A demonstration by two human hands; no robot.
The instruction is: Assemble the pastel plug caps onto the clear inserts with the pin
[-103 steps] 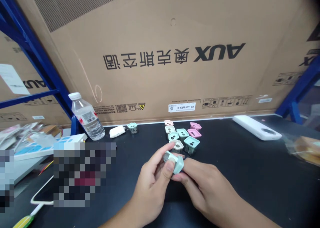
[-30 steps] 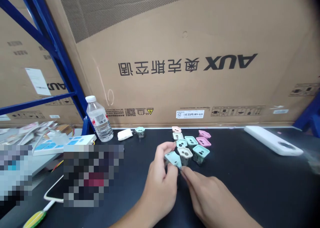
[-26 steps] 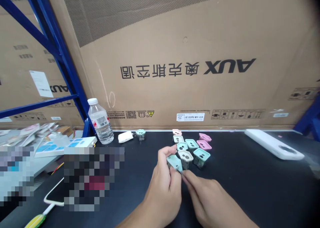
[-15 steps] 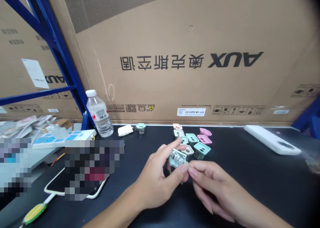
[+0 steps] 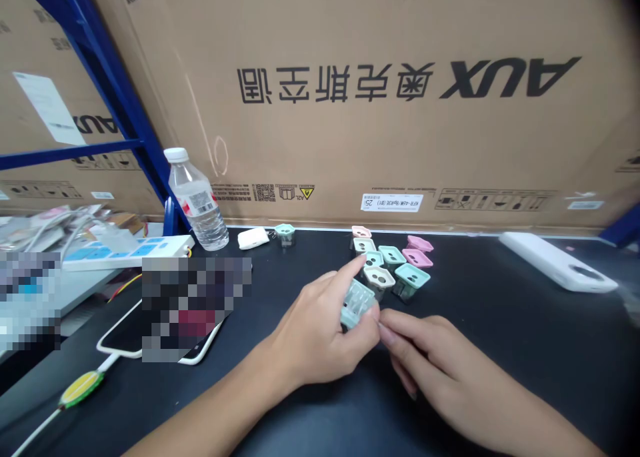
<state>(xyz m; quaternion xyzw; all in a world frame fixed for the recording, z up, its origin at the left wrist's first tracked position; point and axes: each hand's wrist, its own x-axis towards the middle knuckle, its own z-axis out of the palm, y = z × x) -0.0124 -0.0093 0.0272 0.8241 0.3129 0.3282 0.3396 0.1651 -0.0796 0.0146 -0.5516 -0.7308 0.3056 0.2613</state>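
My left hand (image 5: 325, 333) is closed around a mint-green pencil sharpener (image 5: 358, 302) with a clear part facing up. Its thumb and fingers grip the sharpener's sides, and the index finger stretches out beyond it. At the sharpener's near right corner, my right hand (image 5: 425, 350) pinches thumb against index finger; whatever lies in that pinch is too small or hidden to name. Just behind the hands stand several small sharpeners with two-hole tops, among them a cream one (image 5: 379, 277), a mint one (image 5: 412, 277) and a pink one (image 5: 418, 257).
Farther left are another mint sharpener (image 5: 285, 233), a white case (image 5: 253, 238) and a water bottle (image 5: 196, 203). A phone (image 5: 120, 333) with a cable lies on the black table (image 5: 300, 417), near a power strip (image 5: 127, 251). At right rests a white device (image 5: 557, 260). Behind stands a large carton (image 5: 320, 143).
The camera view has tilted downward, so the background sits higher. The held sharpener has turned slightly in my left hand, and my right hand stays pinched beside it.
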